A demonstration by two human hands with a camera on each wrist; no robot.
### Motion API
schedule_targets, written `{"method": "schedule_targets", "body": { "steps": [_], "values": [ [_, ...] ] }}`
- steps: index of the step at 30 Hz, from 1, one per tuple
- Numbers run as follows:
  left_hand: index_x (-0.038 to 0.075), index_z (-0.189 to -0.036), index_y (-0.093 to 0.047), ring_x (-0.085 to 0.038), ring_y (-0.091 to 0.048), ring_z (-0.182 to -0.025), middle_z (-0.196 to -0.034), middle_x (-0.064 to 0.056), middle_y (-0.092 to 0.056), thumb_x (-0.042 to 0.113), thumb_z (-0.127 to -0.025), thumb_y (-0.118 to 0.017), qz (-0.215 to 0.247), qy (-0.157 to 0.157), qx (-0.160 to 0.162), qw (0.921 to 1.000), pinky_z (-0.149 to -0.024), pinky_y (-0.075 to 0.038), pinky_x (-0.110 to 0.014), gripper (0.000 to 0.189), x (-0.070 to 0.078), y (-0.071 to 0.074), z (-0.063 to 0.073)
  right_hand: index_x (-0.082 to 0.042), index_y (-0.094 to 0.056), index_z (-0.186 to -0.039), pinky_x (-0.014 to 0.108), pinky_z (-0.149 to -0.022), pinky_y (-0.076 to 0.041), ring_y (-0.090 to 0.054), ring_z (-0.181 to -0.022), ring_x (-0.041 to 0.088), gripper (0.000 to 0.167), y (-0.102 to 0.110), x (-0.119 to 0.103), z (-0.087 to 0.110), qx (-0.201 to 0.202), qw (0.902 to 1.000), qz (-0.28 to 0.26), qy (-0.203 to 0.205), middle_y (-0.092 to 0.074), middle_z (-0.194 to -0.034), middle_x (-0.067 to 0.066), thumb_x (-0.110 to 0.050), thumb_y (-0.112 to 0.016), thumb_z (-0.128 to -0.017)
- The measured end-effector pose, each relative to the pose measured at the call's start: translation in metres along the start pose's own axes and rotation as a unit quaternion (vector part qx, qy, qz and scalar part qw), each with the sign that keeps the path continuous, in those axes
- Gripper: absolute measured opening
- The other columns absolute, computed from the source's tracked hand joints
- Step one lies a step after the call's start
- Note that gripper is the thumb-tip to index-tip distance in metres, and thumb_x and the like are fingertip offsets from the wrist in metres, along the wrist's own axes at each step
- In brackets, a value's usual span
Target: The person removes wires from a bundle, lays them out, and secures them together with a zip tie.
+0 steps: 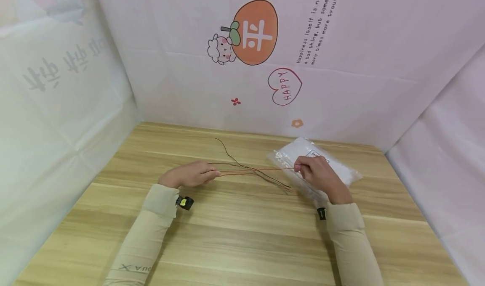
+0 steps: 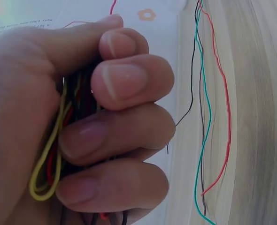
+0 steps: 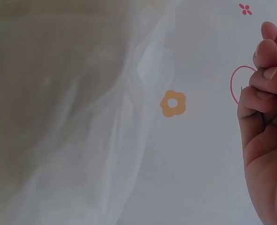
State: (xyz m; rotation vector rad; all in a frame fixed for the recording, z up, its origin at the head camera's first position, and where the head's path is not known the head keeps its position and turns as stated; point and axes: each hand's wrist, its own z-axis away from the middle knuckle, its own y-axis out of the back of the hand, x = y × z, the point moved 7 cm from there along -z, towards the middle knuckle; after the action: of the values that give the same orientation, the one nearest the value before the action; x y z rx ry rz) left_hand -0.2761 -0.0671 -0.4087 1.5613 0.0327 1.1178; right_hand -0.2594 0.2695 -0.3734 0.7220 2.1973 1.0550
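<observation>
My left hand point(image 1: 195, 174) is curled round a bundle of thin wires. In the left wrist view a yellow wire loop point(image 2: 34, 190) sticks out below the thumb side, with red and dark strands among the fingers. My right hand point(image 1: 317, 173), to the right, pinches a thin red wire point(image 1: 273, 169) between thumb and fingertips. That wire stretches nearly straight across from the left hand. Between the hands several loose wires cross over the table, among them a black wire point(image 1: 227, 153), a green wire point(image 2: 209, 112) and another red wire point(image 2: 228, 117).
A clear plastic bag point(image 1: 299, 145) with white contents lies on the wood-grain table point(image 1: 242, 235), behind and under the right hand. Printed cloth point(image 1: 182, 88) hangs at the back and both sides. Each wrist bears a small black camera point(image 1: 185, 202).
</observation>
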Motion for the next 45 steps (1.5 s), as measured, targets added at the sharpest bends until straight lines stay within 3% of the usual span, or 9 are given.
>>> {"method": "schedule_targets", "body": {
  "steps": [3,7,11,13,16,20,25,31,45],
  "values": [
    [0.017,-0.074,-0.046,-0.009,-0.032,-0.057,-0.064,0.008,-0.038,0.029,-0.116,-0.041,0.019,0.014,-0.005,0.9997,-0.062,-0.034,-0.026,0.044,-0.002,-0.001,0.000,-0.010,-0.069,-0.076,0.026,-0.063,-0.045,-0.039,-0.057,-0.002,0.027,0.000,0.001,0.000,0.001,1.0000,0.003,-0.003,-0.048,-0.059,-0.015,0.010,-0.067,-0.094],
    [0.011,-0.080,-0.050,-0.013,-0.034,-0.059,-0.065,0.006,-0.040,0.038,-0.116,-0.036,0.059,0.063,-0.008,0.9962,-0.064,-0.036,-0.030,0.047,-0.011,0.000,0.005,-0.011,-0.070,-0.078,0.028,-0.064,-0.048,-0.045,-0.060,0.001,0.029,0.003,0.005,0.003,-0.002,0.9999,0.011,-0.009,-0.058,-0.062,-0.008,0.012,-0.062,-0.094],
    [0.000,-0.108,-0.063,-0.016,-0.043,-0.069,-0.073,0.000,-0.048,0.035,-0.116,-0.033,0.041,0.111,0.020,0.9927,-0.081,-0.046,-0.041,0.047,-0.026,0.011,0.019,-0.016,-0.070,-0.078,0.029,-0.062,-0.047,-0.047,-0.061,0.002,0.032,0.015,0.018,0.015,0.013,0.9982,0.036,-0.046,-0.065,-0.067,-0.004,0.014,-0.063,-0.088],
    [0.000,-0.107,-0.063,-0.017,-0.046,-0.072,-0.076,-0.002,-0.049,0.030,-0.117,-0.032,0.022,0.121,0.034,0.9919,-0.087,-0.045,-0.043,0.044,-0.031,0.016,0.026,-0.016,-0.070,-0.077,0.029,-0.061,-0.047,-0.047,-0.061,0.002,0.032,0.019,0.024,0.019,0.019,0.9971,0.043,-0.061,-0.066,-0.067,-0.004,0.014,-0.066,-0.087],
    [0.007,-0.087,-0.055,-0.017,-0.043,-0.068,-0.075,-0.002,-0.049,0.026,-0.116,-0.033,0.015,0.111,0.037,0.9930,-0.080,-0.043,-0.039,0.041,-0.032,0.019,0.028,-0.016,-0.069,-0.077,0.028,-0.061,-0.046,-0.047,-0.061,0.002,0.028,0.016,0.025,0.017,0.010,0.9978,0.037,-0.055,-0.063,-0.066,-0.007,0.009,-0.069,-0.091],
    [0.014,-0.079,-0.047,-0.014,-0.038,-0.063,-0.071,0.001,-0.045,0.023,-0.115,-0.034,0.011,0.089,0.039,0.9952,-0.069,-0.039,-0.032,0.039,-0.027,0.017,0.020,-0.014,-0.071,-0.078,0.027,-0.062,-0.045,-0.044,-0.059,0.001,0.023,0.008,0.018,0.009,-0.007,0.9992,0.018,-0.036,-0.060,-0.065,-0.009,0.002,-0.071,-0.095],
    [0.015,-0.075,-0.043,-0.013,-0.034,-0.064,-0.072,0.002,-0.038,0.017,-0.114,-0.038,-0.024,0.074,0.049,0.9958,-0.066,-0.035,-0.030,0.039,-0.023,0.013,0.011,-0.011,-0.072,-0.077,0.025,-0.062,-0.043,-0.042,-0.058,0.001,0.026,0.002,0.010,0.005,-0.020,0.9982,0.006,-0.055,-0.061,-0.066,-0.009,0.008,-0.065,-0.093],
    [0.016,-0.073,-0.044,-0.012,-0.033,-0.063,-0.070,0.004,-0.036,0.018,-0.114,-0.042,-0.033,0.075,0.039,0.9958,-0.065,-0.034,-0.028,0.041,-0.022,0.004,0.006,-0.009,-0.073,-0.081,0.023,-0.059,-0.040,-0.037,-0.055,0.001,0.022,-0.010,0.005,0.002,-0.070,0.9942,-0.010,-0.081,-0.063,-0.068,-0.005,0.005,-0.062,-0.094],
    [0.015,-0.078,-0.051,-0.010,-0.034,-0.059,-0.068,0.005,-0.038,0.020,-0.114,-0.045,-0.058,0.062,0.031,0.9959,-0.061,-0.035,-0.026,0.037,-0.014,-0.005,-0.003,-0.008,-0.075,-0.089,0.023,-0.063,-0.043,-0.045,-0.060,0.001,0.013,-0.044,-0.012,-0.004,-0.142,0.9873,-0.016,-0.070,-0.054,-0.067,-0.010,-0.009,-0.069,-0.101]
  ]
}}
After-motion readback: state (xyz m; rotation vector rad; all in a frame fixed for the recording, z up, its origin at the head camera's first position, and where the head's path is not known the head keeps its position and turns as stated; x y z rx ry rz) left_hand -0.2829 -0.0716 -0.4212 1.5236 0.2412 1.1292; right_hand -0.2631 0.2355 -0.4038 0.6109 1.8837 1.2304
